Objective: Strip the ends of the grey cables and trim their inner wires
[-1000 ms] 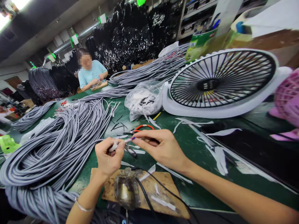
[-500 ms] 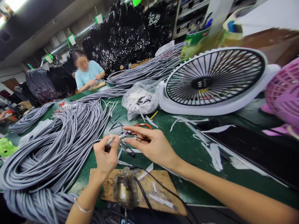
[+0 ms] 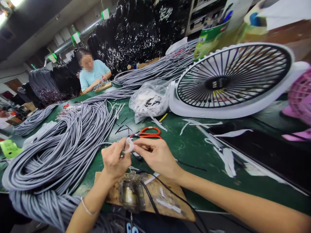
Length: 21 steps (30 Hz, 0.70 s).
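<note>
The fingers of my left hand [image 3: 116,159] are closed round the end of a grey cable [image 3: 106,143] that runs in from the bundle on the left. Thumb and forefinger of my right hand [image 3: 159,157] pinch a whitish, translucent strip [image 3: 129,145], which curls in a loop between both hands. Part of the cable end is hidden behind the fingers. Just beyond the hands lie scissors with orange-red handles [image 3: 155,129]. Below them, a worn metal pot-like device [image 3: 131,195] stands on a wooden board [image 3: 173,202].
Coiled grey cables [image 3: 70,142] cover the left side. A plastic bag of white strips [image 3: 152,100] sits beside a white-framed fan [image 3: 230,81]. A dark flat panel [image 3: 267,152] lies on the right of the green table. A co-worker [image 3: 94,72] sits across it.
The fingers of my right hand have closed in beside my left hand. A whitish loop now shows between them, and more of the scissors is visible. The view has shifted slightly.
</note>
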Motion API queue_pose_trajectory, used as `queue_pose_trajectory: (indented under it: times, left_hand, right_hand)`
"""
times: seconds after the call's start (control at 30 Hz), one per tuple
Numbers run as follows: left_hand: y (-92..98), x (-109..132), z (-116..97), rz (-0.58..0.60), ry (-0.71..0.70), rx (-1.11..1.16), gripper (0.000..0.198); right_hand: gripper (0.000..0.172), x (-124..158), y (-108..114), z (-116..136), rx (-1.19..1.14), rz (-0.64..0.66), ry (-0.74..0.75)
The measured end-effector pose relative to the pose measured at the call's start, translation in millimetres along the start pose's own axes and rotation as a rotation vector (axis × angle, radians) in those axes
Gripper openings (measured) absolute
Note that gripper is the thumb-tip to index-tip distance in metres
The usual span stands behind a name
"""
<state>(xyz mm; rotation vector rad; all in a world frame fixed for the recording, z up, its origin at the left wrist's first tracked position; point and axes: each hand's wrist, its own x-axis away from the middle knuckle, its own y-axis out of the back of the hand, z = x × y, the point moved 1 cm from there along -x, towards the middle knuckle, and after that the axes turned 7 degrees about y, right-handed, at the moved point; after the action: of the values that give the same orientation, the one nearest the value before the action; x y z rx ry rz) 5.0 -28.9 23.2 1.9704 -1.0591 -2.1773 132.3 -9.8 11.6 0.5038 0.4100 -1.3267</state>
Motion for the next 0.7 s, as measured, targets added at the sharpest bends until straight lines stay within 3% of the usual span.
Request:
queue_pose_trajectory:
  times: [0.13,0.3,0.37,0.5,0.6,0.7]
  left_hand:
    - [0.1,-4.1,2.0,0.107,-0.065,-0.013,0.018]
    - [2.6,-4.5,3.4,0.286,-0.181,0.211,0.02]
    - [3.3,-1.9,4.4,0.258,-0.109,0.339,0.022]
    - [2.1,3.4,6.0,0.174,0.23,0.523,0.031]
    - [-0.6,3.2,4.1,0.328,0.374,0.628,0.039]
    - [-1.9,0.1,1.3,0.562,0.371,0.684,0.041]
  right_hand:
    - [0.023,-2.0,15.6,8.5,0.18,-0.048,0.138]
    - [0.02,-19.5,36.8,9.8,0.035,0.047,-0.113]
    - [0.019,-23.6,34.9,6.2,-0.117,0.113,-0.254]
    - [0.021,-22.6,22.1,-0.3,-0.349,0.182,-0.507]
    - [0.021,-20.8,19.6,1.3,-0.391,0.165,-0.536]
    - [0.015,-21.8,25.5,5.8,-0.363,0.109,-0.422]
